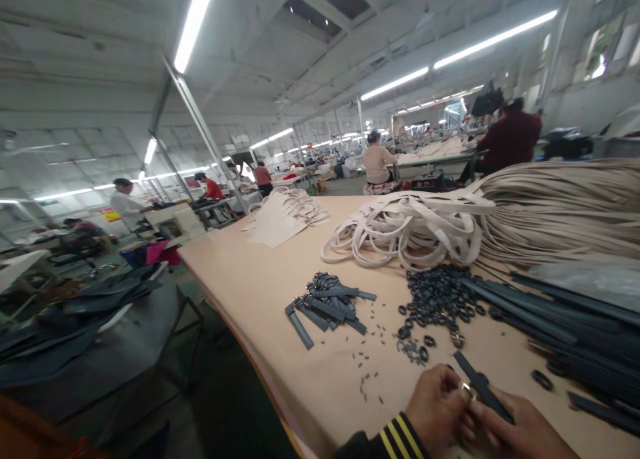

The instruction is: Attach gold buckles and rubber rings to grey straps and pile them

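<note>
At the table's near edge, my left hand point(435, 406) pinches close by a small gold-coloured metal buckle point(468, 390). A short dark grey strap point(493, 400) runs through or beside this buckle; which one, I cannot tell. My right hand point(525, 427) is closed on the strap's lower part, thumb toward the buckle. Some of the fingertips are hidden. Just beyond my hands lie another metal buckle point(457, 340) and a heap of small dark loops point(437, 299). To the left is a pile of short dark straps with metal fittings point(330, 302).
Long dark strips point(560, 312) lie at the right of the table point(240, 272). Behind them are a bundle of beige strips point(565, 212) and coiled pale straps point(405, 229). Pale cut pieces point(280, 222) lie farther back. Dark panels point(100, 306) rest at the left. Several people work beyond.
</note>
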A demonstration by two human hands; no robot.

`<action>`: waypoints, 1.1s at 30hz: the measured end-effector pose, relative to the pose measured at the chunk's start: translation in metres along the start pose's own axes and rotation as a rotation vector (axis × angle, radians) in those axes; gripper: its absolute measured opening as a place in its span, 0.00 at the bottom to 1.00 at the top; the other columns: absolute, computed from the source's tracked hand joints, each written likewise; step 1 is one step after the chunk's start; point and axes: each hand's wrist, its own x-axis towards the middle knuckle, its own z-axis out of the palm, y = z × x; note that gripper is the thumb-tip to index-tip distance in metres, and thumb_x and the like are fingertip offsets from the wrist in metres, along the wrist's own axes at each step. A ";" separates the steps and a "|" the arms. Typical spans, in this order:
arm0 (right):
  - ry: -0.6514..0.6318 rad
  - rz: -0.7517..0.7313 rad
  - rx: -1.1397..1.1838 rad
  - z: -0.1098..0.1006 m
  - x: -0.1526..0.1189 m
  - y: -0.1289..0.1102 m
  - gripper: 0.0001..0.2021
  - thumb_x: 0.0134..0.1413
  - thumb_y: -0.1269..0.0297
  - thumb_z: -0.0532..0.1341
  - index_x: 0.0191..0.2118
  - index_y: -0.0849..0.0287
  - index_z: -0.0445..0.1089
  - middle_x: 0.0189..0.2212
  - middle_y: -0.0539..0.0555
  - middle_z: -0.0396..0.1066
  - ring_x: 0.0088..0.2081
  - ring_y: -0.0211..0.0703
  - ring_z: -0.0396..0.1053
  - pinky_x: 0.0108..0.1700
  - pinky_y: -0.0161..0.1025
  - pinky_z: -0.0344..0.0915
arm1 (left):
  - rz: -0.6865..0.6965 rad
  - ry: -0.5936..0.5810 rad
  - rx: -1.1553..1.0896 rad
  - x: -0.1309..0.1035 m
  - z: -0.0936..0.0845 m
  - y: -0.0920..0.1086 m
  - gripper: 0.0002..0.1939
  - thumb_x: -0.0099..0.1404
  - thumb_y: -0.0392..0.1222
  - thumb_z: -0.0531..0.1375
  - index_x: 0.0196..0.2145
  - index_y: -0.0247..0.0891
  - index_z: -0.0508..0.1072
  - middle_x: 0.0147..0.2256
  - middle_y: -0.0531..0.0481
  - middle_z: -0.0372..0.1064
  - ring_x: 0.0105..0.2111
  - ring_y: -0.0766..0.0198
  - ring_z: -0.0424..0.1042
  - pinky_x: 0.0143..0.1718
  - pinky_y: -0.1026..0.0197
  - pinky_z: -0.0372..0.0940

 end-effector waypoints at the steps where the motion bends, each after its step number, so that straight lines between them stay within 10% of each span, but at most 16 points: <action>1: 0.008 0.026 0.024 -0.001 -0.002 -0.004 0.22 0.47 0.44 0.52 0.19 0.59 0.58 0.13 0.47 0.58 0.15 0.34 0.55 0.18 0.31 0.51 | 0.040 -0.006 0.069 -0.003 -0.001 0.003 0.08 0.57 0.42 0.52 0.32 0.35 0.64 0.20 0.54 0.61 0.16 0.70 0.61 0.20 0.65 0.59; 6: -0.038 0.034 0.314 -0.008 -0.008 -0.021 0.18 0.47 0.49 0.55 0.22 0.60 0.58 0.11 0.41 0.51 0.12 0.28 0.45 0.14 0.27 0.43 | 0.350 -0.028 0.322 -0.017 -0.007 0.019 0.09 0.60 0.40 0.49 0.31 0.36 0.67 0.23 0.52 0.62 0.23 0.69 0.62 0.28 0.66 0.59; 11: 0.026 0.011 0.319 -0.008 -0.006 -0.022 0.15 0.45 0.52 0.58 0.26 0.61 0.59 0.17 0.44 0.61 0.13 0.27 0.51 0.14 0.26 0.46 | 0.095 -0.209 -0.047 -0.013 -0.011 0.020 0.10 0.58 0.44 0.55 0.34 0.35 0.63 0.25 0.52 0.64 0.21 0.70 0.64 0.22 0.68 0.60; 21: 0.059 -0.064 0.202 0.000 -0.004 -0.017 0.10 0.49 0.58 0.56 0.28 0.60 0.60 0.17 0.44 0.62 0.14 0.29 0.54 0.15 0.27 0.51 | -0.139 -0.120 -0.284 -0.003 -0.012 0.018 0.16 0.52 0.47 0.61 0.31 0.31 0.64 0.20 0.52 0.66 0.16 0.74 0.63 0.17 0.72 0.59; 33: 0.097 -0.066 0.152 -0.005 -0.006 -0.023 0.09 0.54 0.59 0.51 0.35 0.60 0.58 0.22 0.46 0.65 0.16 0.29 0.55 0.16 0.27 0.51 | -0.151 -0.092 -0.409 -0.004 -0.016 0.024 0.13 0.49 0.41 0.64 0.28 0.32 0.64 0.20 0.55 0.64 0.17 0.76 0.63 0.17 0.75 0.57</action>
